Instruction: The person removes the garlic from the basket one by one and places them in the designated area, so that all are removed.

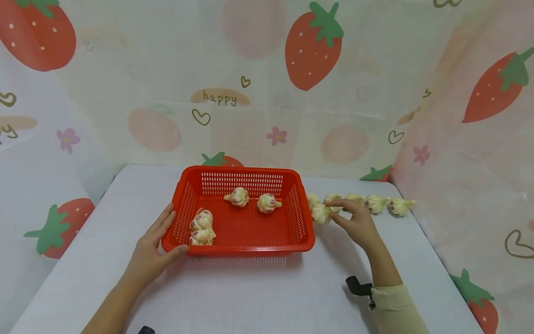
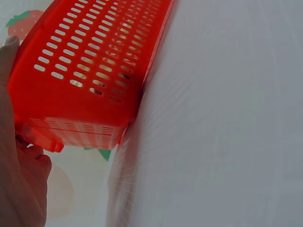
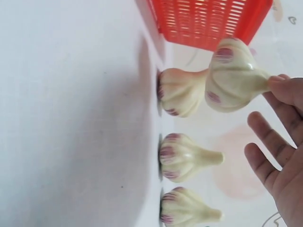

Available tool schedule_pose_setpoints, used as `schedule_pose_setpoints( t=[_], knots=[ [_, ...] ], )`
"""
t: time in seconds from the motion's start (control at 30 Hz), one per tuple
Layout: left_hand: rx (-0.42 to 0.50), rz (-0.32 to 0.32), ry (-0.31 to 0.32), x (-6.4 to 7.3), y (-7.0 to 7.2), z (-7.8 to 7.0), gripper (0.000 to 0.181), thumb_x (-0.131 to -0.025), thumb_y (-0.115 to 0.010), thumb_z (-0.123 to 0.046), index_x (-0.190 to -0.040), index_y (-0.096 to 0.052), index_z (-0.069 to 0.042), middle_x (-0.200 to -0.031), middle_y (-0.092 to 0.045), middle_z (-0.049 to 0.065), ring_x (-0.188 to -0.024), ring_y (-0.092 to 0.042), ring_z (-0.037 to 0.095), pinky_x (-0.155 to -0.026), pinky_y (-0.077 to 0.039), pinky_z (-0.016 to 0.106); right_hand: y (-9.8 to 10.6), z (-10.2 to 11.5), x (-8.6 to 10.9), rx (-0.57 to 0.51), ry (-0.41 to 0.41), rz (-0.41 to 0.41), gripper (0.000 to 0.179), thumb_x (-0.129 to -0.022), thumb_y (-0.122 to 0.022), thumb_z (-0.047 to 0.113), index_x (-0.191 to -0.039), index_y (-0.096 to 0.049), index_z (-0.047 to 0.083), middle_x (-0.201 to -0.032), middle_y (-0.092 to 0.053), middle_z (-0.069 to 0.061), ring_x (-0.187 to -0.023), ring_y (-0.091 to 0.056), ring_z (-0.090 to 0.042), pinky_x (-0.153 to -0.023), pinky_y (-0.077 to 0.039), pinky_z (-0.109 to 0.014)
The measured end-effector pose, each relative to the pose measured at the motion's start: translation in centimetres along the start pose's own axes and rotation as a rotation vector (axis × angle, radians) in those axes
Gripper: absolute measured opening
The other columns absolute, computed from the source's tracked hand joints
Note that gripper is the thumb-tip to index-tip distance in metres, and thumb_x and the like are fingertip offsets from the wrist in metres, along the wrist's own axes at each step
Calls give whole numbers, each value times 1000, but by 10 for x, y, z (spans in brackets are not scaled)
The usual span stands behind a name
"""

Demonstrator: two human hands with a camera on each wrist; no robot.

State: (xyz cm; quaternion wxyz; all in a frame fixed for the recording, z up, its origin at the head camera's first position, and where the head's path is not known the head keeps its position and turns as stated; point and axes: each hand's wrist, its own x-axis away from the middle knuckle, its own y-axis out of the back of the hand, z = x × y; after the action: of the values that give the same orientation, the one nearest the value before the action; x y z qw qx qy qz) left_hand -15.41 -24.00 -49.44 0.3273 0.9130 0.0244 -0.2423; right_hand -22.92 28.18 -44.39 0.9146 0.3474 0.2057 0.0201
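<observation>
A red plastic basket (image 1: 250, 249) with slotted walls stands on the table. My left hand (image 1: 151, 253) grips its left front corner, thumb on the front rim and fingers along the left side; in the left wrist view fingers curl below the basket's rim. Just right of the basket, my right hand (image 1: 359, 225) pinches a garlic bulb (image 3: 232, 78) by its stem, between thumb and forefinger. In the right wrist view this bulb is raised off the table and partly overlaps another garlic bulb (image 3: 182, 92) standing behind it. The other right fingers are spread apart.
Inside the basket, two garlic bulbs lie toward the back, one being this bulb (image 1: 238, 197), and a pair (image 1: 202, 228) sits at the left front. Several more bulbs (image 1: 375, 204) line up to the basket's right. A strawberry-print curtain (image 1: 258, 134) rises behind the white table (image 1: 258, 297).
</observation>
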Motion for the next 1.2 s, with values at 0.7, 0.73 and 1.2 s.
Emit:
schedule_pose_setpoints(
  t=[0.7, 0.73, 1.2],
  knots=[
    [4, -1, 7, 1, -1, 1, 94, -80, -89, -25, -159, -38, -13, -168, -31, -1, -154, -26, 6, -105, -24, 0, -15, -18, 1, 24, -93, 141, 26, -90, -78, 9, -115, -77, 16, -125, -73, -7, -124, -62, -31, -102, -48, -57],
    [6, 0, 5, 1, -1, 1, 95, -80, -89, -24, -159, -38, -13, -168, -31, -1, -154, -25, 6, -105, -24, 0, -16, -18, 1, 23, -93, 146, 26, -90, -79, 9, -115, -78, 16, -125, -73, -7, -124, -62, -31, -102, -48, -58],
    [2, 8, 18, 0, 0, 0, 95, -80, -89, -25, -160, -37, -14, -168, -30, -2, -154, -24, 4, -105, -24, 0, -17, -21, 2, -7, -110, 186, 25, -90, -79, 14, -115, -77, 18, -126, -73, -7, -130, -59, -31, -104, -47, -56]
  ],
)
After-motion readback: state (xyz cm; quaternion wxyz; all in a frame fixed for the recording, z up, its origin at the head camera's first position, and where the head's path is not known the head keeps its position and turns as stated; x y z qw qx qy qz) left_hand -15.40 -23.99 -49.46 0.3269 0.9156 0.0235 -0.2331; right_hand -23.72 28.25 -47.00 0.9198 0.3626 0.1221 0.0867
